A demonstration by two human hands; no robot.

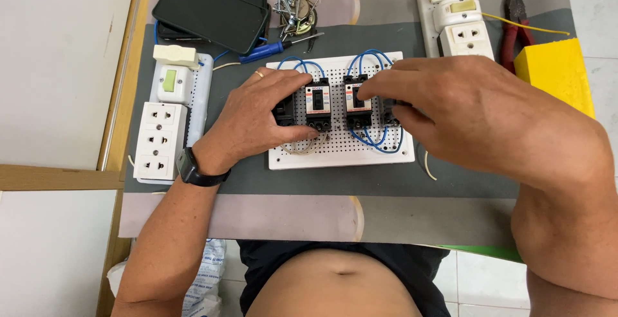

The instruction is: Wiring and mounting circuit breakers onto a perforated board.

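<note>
Your left hand (261, 114) lies palm-down at frame centre-left, fingers loosely curled and together, draped over the leftmost black circuit breaker (284, 110); whether the fingers actually clamp it, you cannot tell. A ring sits on one finger, and a black wristwatch (190, 169) on the wrist. The forearm runs in from the lower left of the frame.

Your right hand (460, 108) comes in from the right, wrist bent, fingers extended leftward and close together. The fingertips (368, 92) rest on top of the third breaker (358, 104); the hand covers the fourth. No closed grip is visible.

The perforated white board (341, 153) sits at frame centre on the grey mat (386, 185). Four breakers stand in a row on it; the two middle ones show white faces with black levers. Blue wires (376, 142) loop above and below the row.

Upper left: a dark phone (209, 13) and a blue-handled screwdriver (270, 49). Left edge: a white socket strip (159, 140). Upper right: another socket block (465, 30), red-handled pliers (515, 27) and a yellow block (557, 72).
</note>
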